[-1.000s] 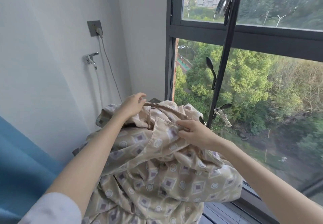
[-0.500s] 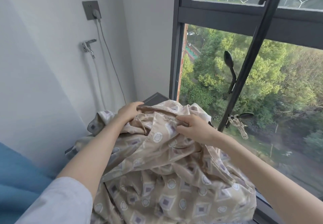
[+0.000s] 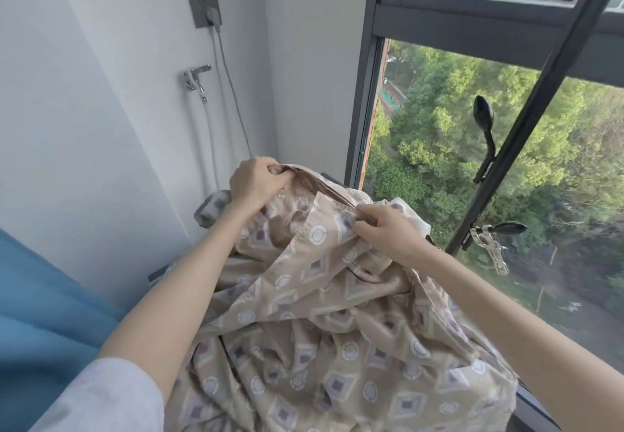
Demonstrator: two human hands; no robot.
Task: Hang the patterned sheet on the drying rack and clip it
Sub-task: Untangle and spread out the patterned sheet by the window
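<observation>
The beige patterned sheet (image 3: 314, 323) is bunched in a heap in front of me, printed with circles and diamonds. My left hand (image 3: 256, 183) grips its upper hem at the far left. My right hand (image 3: 385, 229) pinches the same hem a little lower and to the right. A short stretch of hem runs between the two hands. The black drying rack pole (image 3: 526, 114) slants up at the right, beside the sheet and apart from it. A metal clip (image 3: 489, 246) hangs on the pole near my right hand; a black clip (image 3: 484, 121) sits higher up.
A large window with a dark frame (image 3: 371, 94) fills the right side, trees beyond. On the white wall at left are a socket (image 3: 204, 9) with a cable and a tap (image 3: 196, 79). A blue curtain (image 3: 44, 300) hangs at the lower left.
The view has tilted down and right. My left hand has closed on the hem and lifted it slightly; my right hand keeps its pinch. The sheet has spread a little lower.
</observation>
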